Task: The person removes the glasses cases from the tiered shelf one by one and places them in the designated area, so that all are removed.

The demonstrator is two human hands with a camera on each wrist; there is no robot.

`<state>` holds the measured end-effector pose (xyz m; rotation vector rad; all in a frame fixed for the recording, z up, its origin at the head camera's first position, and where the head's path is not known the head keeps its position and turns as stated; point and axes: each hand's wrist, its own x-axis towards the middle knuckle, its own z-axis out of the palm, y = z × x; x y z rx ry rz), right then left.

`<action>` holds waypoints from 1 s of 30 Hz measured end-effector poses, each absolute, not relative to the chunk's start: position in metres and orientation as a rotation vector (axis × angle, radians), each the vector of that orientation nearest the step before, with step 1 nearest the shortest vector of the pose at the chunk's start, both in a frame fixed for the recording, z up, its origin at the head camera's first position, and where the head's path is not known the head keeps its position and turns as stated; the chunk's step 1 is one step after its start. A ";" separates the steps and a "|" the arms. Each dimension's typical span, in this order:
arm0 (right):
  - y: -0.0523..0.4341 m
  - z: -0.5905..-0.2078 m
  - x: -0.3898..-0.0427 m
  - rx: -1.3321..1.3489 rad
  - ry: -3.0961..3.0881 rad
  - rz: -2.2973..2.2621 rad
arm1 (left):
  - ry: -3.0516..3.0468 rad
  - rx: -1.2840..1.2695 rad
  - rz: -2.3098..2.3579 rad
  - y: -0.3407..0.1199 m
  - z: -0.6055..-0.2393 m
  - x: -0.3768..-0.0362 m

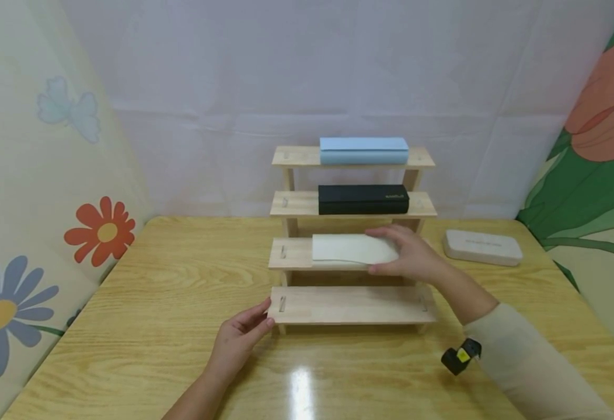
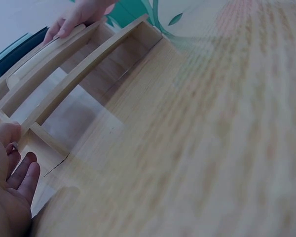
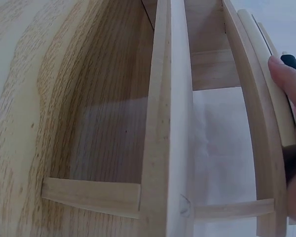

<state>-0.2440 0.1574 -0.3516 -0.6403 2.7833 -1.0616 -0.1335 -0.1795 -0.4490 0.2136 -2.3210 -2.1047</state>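
Observation:
A four-step wooden display stand (image 1: 349, 307) stands on the table. My left hand (image 1: 236, 341) pinches the left end of its lowest board; in the left wrist view the thumb presses the board's edge. On the second step from the bottom lies a cream-white glasses case (image 1: 346, 248). My right hand (image 1: 412, 256) grips that case by its right end, thumb at the front and fingers over the back. A black glasses case (image 1: 363, 200) rests one step higher, and a light blue glasses case (image 1: 363, 151) sits on the top step.
A pale hard case (image 1: 482, 247) lies on the wood-grain table (image 1: 191, 262), right of the stand. A white cloth (image 1: 233, 70) hangs behind, with flower-printed panels (image 1: 18, 192) at the sides. A small black and yellow device (image 1: 461, 356) is at the right sleeve.

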 end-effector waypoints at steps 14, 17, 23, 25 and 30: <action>0.156 -0.353 -0.242 -0.665 2.822 -1.084 | -2.313 0.201 -2.115 -0.179 -0.448 -0.132; 0.157 -0.354 -0.243 -0.677 2.839 -1.079 | -2.313 0.200 -2.115 -0.179 -0.448 -0.132; 0.158 -0.355 -0.242 -0.653 2.840 -1.086 | -2.308 0.195 -2.119 -0.179 -0.449 -0.132; 0.158 -0.355 -0.241 -0.649 2.845 -1.089 | -2.306 0.195 -2.121 -0.179 -0.449 -0.132; 0.160 -0.353 -0.240 -0.633 2.850 -1.097 | -2.312 0.205 -2.111 -0.179 -0.449 -0.133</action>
